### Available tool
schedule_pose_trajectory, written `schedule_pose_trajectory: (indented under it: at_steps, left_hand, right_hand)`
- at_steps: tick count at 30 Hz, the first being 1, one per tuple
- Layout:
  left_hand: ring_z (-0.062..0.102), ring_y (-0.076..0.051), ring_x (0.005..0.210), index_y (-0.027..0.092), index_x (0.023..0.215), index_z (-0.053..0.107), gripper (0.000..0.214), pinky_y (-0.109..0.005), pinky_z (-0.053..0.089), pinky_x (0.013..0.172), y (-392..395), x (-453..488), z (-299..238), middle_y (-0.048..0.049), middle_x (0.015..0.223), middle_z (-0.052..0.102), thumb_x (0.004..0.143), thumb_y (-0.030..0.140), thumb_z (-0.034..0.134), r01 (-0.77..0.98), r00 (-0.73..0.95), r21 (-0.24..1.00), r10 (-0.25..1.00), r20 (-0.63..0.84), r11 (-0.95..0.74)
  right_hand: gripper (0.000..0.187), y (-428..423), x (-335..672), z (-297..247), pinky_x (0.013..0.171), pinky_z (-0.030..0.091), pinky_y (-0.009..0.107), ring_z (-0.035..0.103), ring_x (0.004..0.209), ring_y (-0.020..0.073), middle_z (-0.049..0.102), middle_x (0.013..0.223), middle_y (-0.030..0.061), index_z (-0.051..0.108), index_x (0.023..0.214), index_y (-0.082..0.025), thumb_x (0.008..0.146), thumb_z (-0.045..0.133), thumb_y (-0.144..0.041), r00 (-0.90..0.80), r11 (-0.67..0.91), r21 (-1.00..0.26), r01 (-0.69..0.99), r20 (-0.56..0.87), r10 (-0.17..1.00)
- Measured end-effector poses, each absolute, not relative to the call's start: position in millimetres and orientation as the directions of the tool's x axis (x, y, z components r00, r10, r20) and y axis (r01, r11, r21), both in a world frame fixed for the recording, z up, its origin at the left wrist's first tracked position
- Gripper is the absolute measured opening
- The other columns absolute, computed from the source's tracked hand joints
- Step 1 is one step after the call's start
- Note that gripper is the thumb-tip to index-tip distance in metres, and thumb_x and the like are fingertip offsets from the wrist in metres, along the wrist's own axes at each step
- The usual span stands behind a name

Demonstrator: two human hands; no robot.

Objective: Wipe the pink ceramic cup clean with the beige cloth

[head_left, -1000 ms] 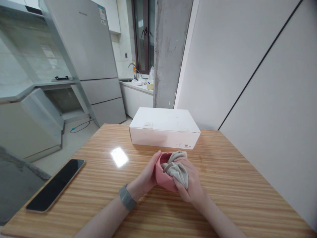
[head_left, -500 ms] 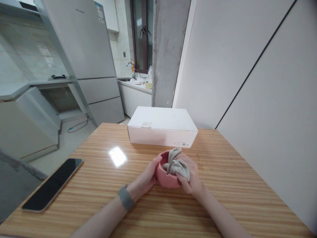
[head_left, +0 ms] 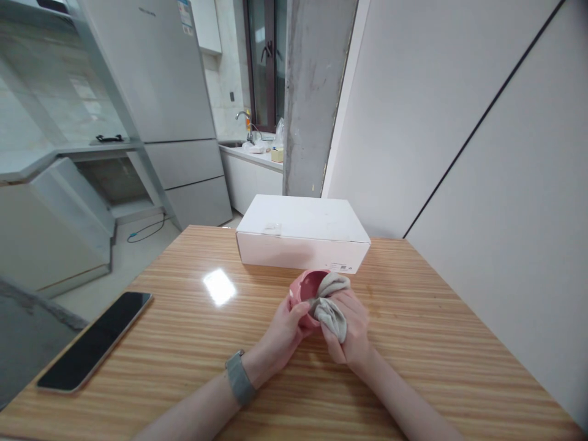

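A small pink bowl (head_left: 307,288) is held just above the wooden table (head_left: 184,355), tipped so its opening faces away from me. My left hand (head_left: 285,334) grips its near side, fingers wrapped round the wall. My right hand (head_left: 351,334) is closed on a bunched grey cloth (head_left: 331,303) that presses against the bowl's rim and right side. A grey band sits on my left wrist.
A closed white cardboard box (head_left: 301,236) lies right behind the bowl. A dark phone (head_left: 89,349) lies face up near the table's left edge. A white wall runs close along the right. A fridge and a kitchen counter stand beyond the table.
The bowl has tipped further away from me and turned in my left hand. The cloth has come out of the bowl's inside onto its rim and outer side.
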State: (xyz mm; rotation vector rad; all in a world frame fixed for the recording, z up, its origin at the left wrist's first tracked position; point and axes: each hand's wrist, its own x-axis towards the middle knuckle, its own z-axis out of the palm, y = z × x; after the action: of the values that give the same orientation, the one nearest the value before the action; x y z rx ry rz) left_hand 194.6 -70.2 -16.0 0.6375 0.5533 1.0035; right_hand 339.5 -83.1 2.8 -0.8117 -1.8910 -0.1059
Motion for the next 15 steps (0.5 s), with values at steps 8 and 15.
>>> schedule_pose_trajectory:
  at_steps: [8,15]
  left_hand:
    - [0.067,-0.027,0.104,0.011,0.124,0.063,0.068,-0.034,0.049,0.089,-55.3,175.3,-3.2,-0.0143,0.109,0.073,0.087,0.066,0.047,-0.388,0.673,0.663,0.688,-0.271,0.64]
    - [0.067,-0.024,0.104,0.012,0.114,0.069,0.047,-0.033,0.044,0.098,-47.9,168.0,-6.8,-0.0115,0.108,0.074,0.09,0.05,0.055,-0.365,0.723,0.651,0.643,-0.252,0.666]
  right_hand:
    - [0.021,-92.5,343.8,12.4,0.059,0.043,0.04,0.054,0.063,0.0226,0.055,0.067,0.0048,0.056,0.072,-0.023,0.087,0.042,-0.028,-0.208,0.793,-0.444,0.417,0.803,0.559]
    - [0.028,-103.0,338.0,19.1,0.06,0.043,0.04,0.052,0.06,0.0219,0.052,0.062,0.0033,0.052,0.068,-0.025,0.089,0.038,-0.038,-0.351,0.81,-0.48,0.337,0.734,0.581]
